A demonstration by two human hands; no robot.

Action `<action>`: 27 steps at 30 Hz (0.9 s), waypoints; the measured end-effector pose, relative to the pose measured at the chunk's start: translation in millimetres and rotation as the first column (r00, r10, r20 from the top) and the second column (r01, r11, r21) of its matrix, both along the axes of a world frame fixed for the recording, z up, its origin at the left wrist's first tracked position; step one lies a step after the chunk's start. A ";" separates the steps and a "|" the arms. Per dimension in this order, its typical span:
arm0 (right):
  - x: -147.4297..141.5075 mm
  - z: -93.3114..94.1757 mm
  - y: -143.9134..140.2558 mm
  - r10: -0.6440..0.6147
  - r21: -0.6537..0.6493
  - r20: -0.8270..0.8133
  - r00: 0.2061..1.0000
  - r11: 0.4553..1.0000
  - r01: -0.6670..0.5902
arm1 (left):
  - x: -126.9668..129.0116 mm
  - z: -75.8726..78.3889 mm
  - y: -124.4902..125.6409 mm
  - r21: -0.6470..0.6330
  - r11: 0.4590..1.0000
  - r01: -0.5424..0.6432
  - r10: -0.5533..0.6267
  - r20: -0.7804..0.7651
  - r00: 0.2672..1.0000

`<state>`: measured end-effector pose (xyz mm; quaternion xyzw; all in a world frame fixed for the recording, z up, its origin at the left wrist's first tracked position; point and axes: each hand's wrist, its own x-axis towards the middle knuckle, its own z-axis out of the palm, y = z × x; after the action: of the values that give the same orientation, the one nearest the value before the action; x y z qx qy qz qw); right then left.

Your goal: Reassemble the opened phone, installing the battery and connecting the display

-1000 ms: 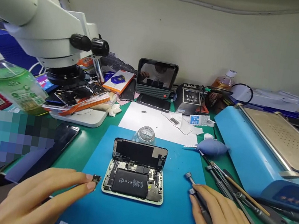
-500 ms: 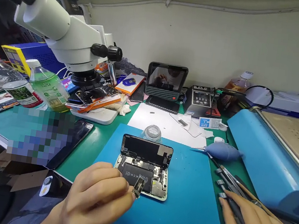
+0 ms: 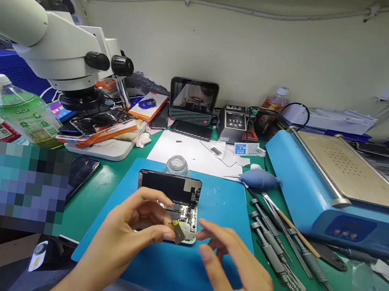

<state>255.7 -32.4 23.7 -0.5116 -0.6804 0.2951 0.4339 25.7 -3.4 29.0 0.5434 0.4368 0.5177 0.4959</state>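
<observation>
At the lower middle of the frame, both hands rise from the bottom edge over the blue rubber work mat (image 3: 228, 210) that lies on the green tabletop (image 3: 105, 195). The left hand (image 3: 128, 238) comes up from the lower left with its wrist bent and palm turned toward the centre; thumb and forefinger are pinched together on a small grey and yellow metal component (image 3: 178, 230), the other fingers loosely curled above it. The component sits at the fingertips just over the near right corner of the opened smartphone (image 3: 173, 208), tilted, its longer side running from upper left to lower right; whether it touches the phone cannot be told.

The phone lies flat on the mat with its long axis pointing away from the person. Its dark screen panel (image 3: 168, 186) stands hinged up at the far end and faces the camera, leaning against a small clear glass jar (image 3: 177, 165).

The right hand (image 3: 233, 274) enters from the lower right, palm down, fingers spread and relaxed, holding nothing. Its fingertips hover just right of the component and near the phone's right edge, apart from both.

To the right of the mat, a row of thin metal screwdrivers and tweezers (image 3: 273, 231) lies fanned on the tabletop, with a blue rubber air blower (image 3: 260, 179) just beyond them. In the upper left of the frame a white stereo microscope (image 3: 48, 43) overhangs the tabletop.
</observation>
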 end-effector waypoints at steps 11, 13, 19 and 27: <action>-24.3 -8.6 13.4 0.046 0.025 -0.260 0.965 0.999 -0.041 | 13.6 0.9 -8.3 0.123 0.981 0.149 -0.100 -0.339 0.936; -27.1 -10.1 7.8 0.044 0.105 -0.196 0.980 0.994 -0.024 | 8.7 -2.3 -11.2 0.127 0.978 0.163 -0.097 -0.415 0.905; 19.4 -12.9 -7.4 -0.311 0.347 0.176 0.934 0.908 0.237 | -18.1 -3.2 -14.7 0.227 0.959 0.170 -0.014 -0.562 0.827; 76.4 4.1 9.7 -0.517 0.500 0.762 0.390 0.853 0.153 | -30.0 -10.4 -6.4 0.148 0.984 0.095 0.003 -0.555 0.832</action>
<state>332.2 -22.8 27.9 -0.6308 -0.7239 -0.2317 0.1562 -4.3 -9.8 18.6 0.7201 0.5028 0.3616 0.3128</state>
